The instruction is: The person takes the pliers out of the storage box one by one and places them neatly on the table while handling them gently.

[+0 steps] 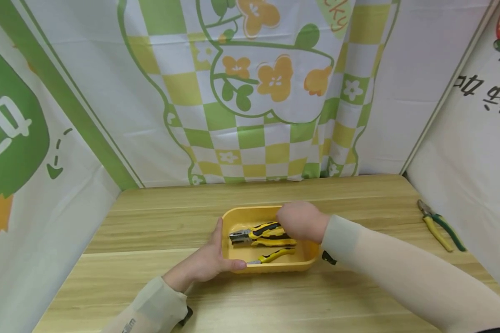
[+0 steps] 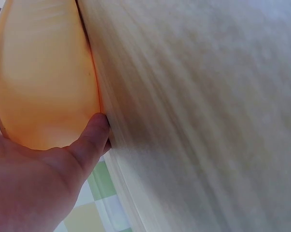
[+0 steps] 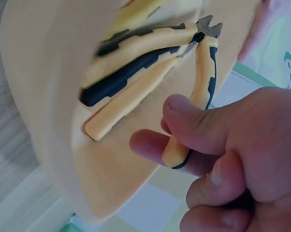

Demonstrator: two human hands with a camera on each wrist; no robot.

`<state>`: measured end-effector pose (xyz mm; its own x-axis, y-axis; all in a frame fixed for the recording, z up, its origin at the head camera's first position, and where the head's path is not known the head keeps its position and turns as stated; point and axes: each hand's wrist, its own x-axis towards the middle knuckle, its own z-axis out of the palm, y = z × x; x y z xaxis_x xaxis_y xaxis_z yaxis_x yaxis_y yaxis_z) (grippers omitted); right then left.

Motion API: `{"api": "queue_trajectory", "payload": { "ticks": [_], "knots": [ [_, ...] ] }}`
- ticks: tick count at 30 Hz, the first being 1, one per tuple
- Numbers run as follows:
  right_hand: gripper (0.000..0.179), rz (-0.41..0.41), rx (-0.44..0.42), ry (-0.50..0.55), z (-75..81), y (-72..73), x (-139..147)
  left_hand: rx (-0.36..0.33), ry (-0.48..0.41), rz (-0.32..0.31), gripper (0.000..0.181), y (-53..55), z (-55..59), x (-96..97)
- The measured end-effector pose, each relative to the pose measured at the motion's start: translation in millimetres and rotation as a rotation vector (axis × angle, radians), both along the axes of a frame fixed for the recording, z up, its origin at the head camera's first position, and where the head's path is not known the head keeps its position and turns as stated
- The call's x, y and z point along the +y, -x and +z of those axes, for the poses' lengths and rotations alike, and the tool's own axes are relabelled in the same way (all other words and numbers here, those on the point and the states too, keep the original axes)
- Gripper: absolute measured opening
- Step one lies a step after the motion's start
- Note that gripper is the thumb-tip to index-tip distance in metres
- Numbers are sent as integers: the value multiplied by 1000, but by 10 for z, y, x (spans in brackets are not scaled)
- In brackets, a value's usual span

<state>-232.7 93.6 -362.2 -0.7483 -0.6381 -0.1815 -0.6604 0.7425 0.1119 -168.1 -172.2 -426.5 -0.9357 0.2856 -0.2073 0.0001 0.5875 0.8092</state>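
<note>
A yellow plastic bin (image 1: pixel 271 267) stands on the table with several yellow-and-black pliers (image 1: pixel 239 237) in it. My left hand (image 1: pixel 206 261) holds the bin's left end, thumb on the near rim and fingers along the outer side. In the left wrist view a finger (image 2: pixel 94 135) reaches down to the table by the bin's wall. My right hand (image 1: pixel 301 221) is over the bin's far right part. The right wrist view shows it pinching one handle of a pair of pliers (image 3: pixel 203 77) between thumb and finger, with the jaws spread. Other pliers (image 3: pixel 118 104) lie beside them.
Small pliers (image 1: pixel 279 254) lie along the bin's near side. At the table's right edge rests another pair of pliers (image 1: pixel 437 226), with one yellow and one green handle. A patterned curtain (image 1: pixel 250 138) hangs behind the wooden table (image 1: pixel 158 217), with fabric walls on both sides.
</note>
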Motion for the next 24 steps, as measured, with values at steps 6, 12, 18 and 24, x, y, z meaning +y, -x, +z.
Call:
{"api": "queue_trajectory", "payload": {
  "ticks": [6,12,18,24],
  "knots": [
    [11,-10,-3,42,73,-10,116,2,11,-9,147,-7,7,-2],
    [6,-13,13,116,55,37,296,-3,7,-4,146,-1,-6,-3],
    [13,-44,-15,259,16,93,502,8,9,0,146,13,-25,-5],
    [27,-130,-81,371,-7,114,638,8,15,1,145,17,-21,-3]
  ]
}}
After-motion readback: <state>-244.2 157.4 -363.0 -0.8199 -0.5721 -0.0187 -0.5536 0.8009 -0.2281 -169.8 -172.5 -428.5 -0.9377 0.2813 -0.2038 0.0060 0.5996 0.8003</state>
